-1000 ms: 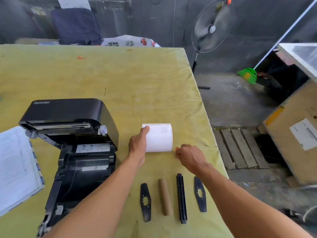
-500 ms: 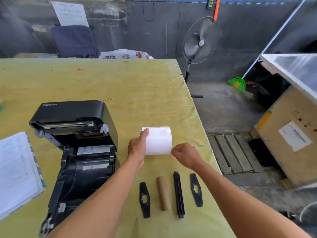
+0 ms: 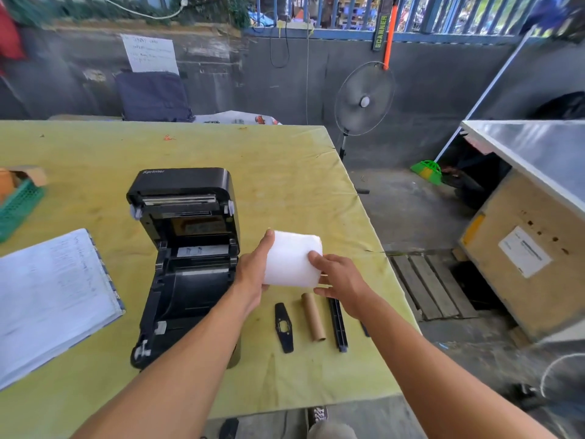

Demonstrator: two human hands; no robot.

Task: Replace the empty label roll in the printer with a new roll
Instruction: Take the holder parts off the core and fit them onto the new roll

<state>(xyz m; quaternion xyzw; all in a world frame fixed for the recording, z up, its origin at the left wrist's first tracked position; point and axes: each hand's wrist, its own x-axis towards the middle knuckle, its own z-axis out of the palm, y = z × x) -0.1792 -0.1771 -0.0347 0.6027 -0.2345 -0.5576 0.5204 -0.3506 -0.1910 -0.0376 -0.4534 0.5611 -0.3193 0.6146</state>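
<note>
A white label roll [image 3: 292, 261] is held sideways between both hands, just right of the printer. My left hand [image 3: 253, 272] grips its left end and my right hand [image 3: 338, 280] grips its right end. The black printer [image 3: 186, 258] stands with its lid raised and its roll bay bare. On the yellow table [image 3: 285, 172] below the roll lie a black holder plate [image 3: 284, 327], the empty cardboard core [image 3: 313, 316] and a black spindle bar [image 3: 338, 324]. A second plate [image 3: 364, 328] is mostly hidden by my right forearm.
An open notebook [image 3: 53, 299] lies left of the printer and a green basket [image 3: 17, 205] sits at the far left edge. The table's right edge runs close to my right arm. Beyond it are a standing fan [image 3: 364, 99], a wooden pallet [image 3: 427, 286] and a crate [image 3: 522, 258].
The roll has come up off the table toward me, held at both ends. My right hand moved from beside the roll onto its right end. The camera tilted up.
</note>
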